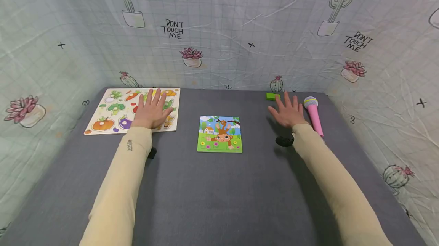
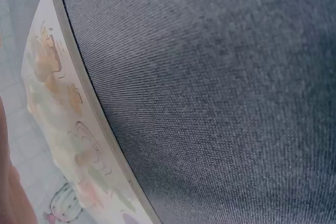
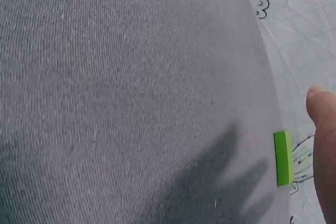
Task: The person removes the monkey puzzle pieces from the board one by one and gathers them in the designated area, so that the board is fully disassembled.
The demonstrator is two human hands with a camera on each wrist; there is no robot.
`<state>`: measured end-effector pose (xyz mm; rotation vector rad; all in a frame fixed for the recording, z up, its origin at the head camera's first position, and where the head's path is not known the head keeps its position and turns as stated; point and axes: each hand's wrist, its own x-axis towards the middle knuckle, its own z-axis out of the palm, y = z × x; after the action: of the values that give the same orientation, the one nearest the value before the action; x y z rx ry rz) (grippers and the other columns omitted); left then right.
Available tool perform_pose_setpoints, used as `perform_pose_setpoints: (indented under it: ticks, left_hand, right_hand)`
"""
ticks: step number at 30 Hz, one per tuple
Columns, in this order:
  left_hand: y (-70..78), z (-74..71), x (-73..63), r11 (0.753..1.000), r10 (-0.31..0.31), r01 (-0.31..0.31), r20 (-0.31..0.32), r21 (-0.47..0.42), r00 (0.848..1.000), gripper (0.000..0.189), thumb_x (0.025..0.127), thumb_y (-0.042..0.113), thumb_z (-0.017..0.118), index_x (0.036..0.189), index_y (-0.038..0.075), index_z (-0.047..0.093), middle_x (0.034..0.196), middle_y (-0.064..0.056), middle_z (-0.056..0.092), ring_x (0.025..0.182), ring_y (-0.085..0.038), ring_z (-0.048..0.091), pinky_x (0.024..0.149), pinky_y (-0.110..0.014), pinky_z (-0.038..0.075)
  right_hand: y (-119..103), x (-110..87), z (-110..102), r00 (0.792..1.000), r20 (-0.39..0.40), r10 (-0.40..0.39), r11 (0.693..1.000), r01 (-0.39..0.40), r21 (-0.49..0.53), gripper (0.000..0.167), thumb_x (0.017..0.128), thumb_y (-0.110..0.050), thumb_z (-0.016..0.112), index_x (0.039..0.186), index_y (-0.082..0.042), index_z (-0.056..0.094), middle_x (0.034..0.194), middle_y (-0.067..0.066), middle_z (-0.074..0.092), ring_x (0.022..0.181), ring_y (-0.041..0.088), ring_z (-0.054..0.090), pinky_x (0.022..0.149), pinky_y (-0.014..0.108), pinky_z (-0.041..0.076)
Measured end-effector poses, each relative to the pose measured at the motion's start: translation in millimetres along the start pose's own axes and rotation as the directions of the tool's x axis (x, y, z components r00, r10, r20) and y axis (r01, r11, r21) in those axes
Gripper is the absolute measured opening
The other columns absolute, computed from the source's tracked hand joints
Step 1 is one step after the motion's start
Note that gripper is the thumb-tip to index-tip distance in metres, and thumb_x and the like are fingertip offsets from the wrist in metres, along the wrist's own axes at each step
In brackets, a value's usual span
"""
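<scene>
Fingers spread, my left hand is over the right part of a vegetable puzzle board, covering some of its pictures. The same board shows at the left of the left wrist view. My right hand, also with spread fingers, hovers above the table and casts a shadow there. Just beyond its fingertips lies a small green block, seen too in the right wrist view. A pink toy microphone lies to its right. Between the hands sits a square monkey picture puzzle. Neither hand holds anything.
A dark grey cloth covers the table. Patterned fabric with cacti and lettering hangs behind it and along both sides. A black strap piece is at the right wrist, and another dark piece at the left wrist.
</scene>
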<state>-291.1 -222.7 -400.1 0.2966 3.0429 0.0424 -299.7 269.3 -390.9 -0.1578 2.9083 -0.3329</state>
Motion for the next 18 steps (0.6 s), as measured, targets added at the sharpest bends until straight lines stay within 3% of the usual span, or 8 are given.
perform_pose_setpoints:
  ticks: [4, 8, 10, 13, 16, 18]
  left_hand:
    - [10.7, 6.3, 6.6, 0.997, 0.02, -0.02, 0.0, -0.073, 1.0, 0.075, 0.104, 0.054, 0.023, 0.157, 0.005, 0.006, 0.163, -0.019, -0.005, 0.147, -0.04, -0.011, 0.116, -0.06, -0.011]
    - [41.7, 16.1, 9.6, 0.961, 0.153, -0.16, -0.048, -0.226, 0.987, 0.074, 0.104, 0.053, 0.026, 0.157, 0.003, 0.014, 0.162, -0.019, 0.003, 0.148, -0.039, -0.002, 0.119, -0.057, -0.002]
    - [58.6, 21.6, 6.4, 0.913, 0.242, -0.257, -0.086, -0.316, 0.966, 0.069, 0.104, 0.048, 0.036, 0.154, 0.002, 0.024, 0.161, -0.02, 0.012, 0.148, -0.037, 0.007, 0.12, -0.055, 0.007]
    - [77.7, 29.8, -2.5, 0.821, 0.338, -0.365, -0.143, -0.439, 0.93, 0.057, 0.101, 0.035, 0.054, 0.145, -0.001, 0.044, 0.158, -0.02, 0.025, 0.146, -0.036, 0.022, 0.118, -0.052, 0.022]
    - [89.3, 37.7, -12.0, 0.743, 0.365, -0.394, -0.166, -0.541, 0.916, 0.044, 0.095, 0.027, 0.066, 0.13, 0.001, 0.061, 0.156, -0.017, 0.032, 0.142, -0.033, 0.032, 0.115, -0.049, 0.031]
    - [93.9, 42.6, -17.3, 0.719, 0.364, -0.391, -0.168, -0.575, 0.916, 0.04, 0.093, 0.025, 0.07, 0.124, 0.002, 0.065, 0.155, -0.017, 0.034, 0.141, -0.033, 0.034, 0.114, -0.049, 0.032]
  right_hand:
    - [-14, 0.4, 1, 0.999, -0.004, -0.042, 0.998, 0.043, 0.037, 0.075, 0.103, -0.056, 0.029, 0.158, -0.009, 0.01, 0.161, 0.022, -0.011, 0.143, 0.051, -0.012, 0.112, 0.069, -0.002]
    - [-41, 2.1, 9, 0.99, -0.029, -0.139, 0.979, 0.142, 0.144, 0.064, 0.104, -0.039, 0.043, 0.152, 0.001, 0.029, 0.158, 0.027, 0.015, 0.144, 0.048, 0.013, 0.114, 0.063, 0.017]
    - [-59, 1.9, 16, 0.983, -0.037, -0.182, 0.958, 0.186, 0.216, 0.06, 0.103, -0.035, 0.047, 0.149, 0.001, 0.035, 0.155, 0.026, 0.027, 0.142, 0.043, 0.025, 0.113, 0.058, 0.026]
    - [-88, 0.3, 26, 0.974, -0.04, -0.225, 0.923, 0.226, 0.313, 0.055, 0.101, -0.034, 0.053, 0.146, -0.003, 0.044, 0.148, 0.019, 0.042, 0.134, 0.036, 0.042, 0.106, 0.053, 0.039]
    - [-112, -0.7, 37, 0.96, -0.033, -0.278, 0.892, 0.271, 0.363, 0.046, 0.1, -0.032, 0.057, 0.139, -0.007, 0.054, 0.14, 0.014, 0.05, 0.123, 0.031, 0.052, 0.098, 0.048, 0.047]
    - [-125, -0.7, 43, 0.95, -0.019, -0.312, 0.875, 0.296, 0.384, 0.04, 0.1, -0.029, 0.059, 0.134, -0.009, 0.06, 0.136, 0.012, 0.053, 0.118, 0.028, 0.055, 0.095, 0.046, 0.049]
